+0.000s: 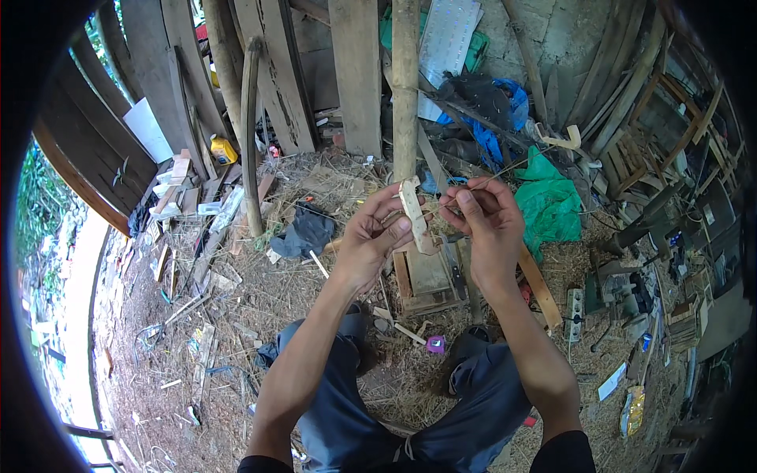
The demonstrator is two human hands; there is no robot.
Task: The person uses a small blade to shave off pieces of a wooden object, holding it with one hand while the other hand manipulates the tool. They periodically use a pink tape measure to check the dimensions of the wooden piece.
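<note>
My left hand grips a small pale carved wooden piece, held upright and slightly tilted at chest height in the middle of the view. Just right of it, my right hand has its fingers closed in a pinch on what looks like a thin strand, too fine to make out clearly. Below both hands lie a low wooden block and a dark blade. A pink tape measure is on the ground between my feet.
A bamboo post stands ahead, before plank walls. A green plastic sheet, black cloth, yellow jug, loose board, power strip and scattered scraps surround me. Stacked wood and metal items line the right side.
</note>
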